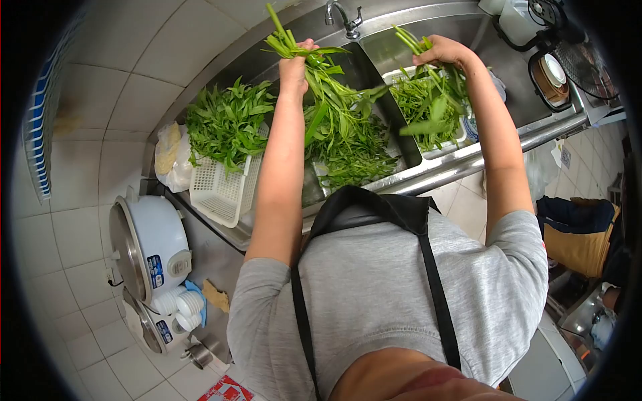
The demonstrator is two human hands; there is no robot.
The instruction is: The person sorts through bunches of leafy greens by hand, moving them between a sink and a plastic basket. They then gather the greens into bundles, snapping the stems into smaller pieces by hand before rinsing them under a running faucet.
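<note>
My left hand [296, 65] is closed around the stems of a bunch of water spinach [326, 90], whose leaves hang over the left sink basin. More loose greens [351, 157] lie in that basin. At the right basin, my right hand [439, 51] grips another bunch of water spinach [451, 85] by its stems, its leaves partly blurred. Below it, a white basket [449, 151] holds more greens [418, 110]. Left of my left forearm, a white perforated basket [215, 194] carries a heap of leafy greens [231, 123].
A faucet [349, 23] rises behind the metal sink [374, 40]. A plastic bag [172, 157] sits by the left basket. Rice cookers [157, 240] and stacked white bowls [190, 304] stand at lower left. A fan [582, 60] and a container of dishes [552, 80] are at right.
</note>
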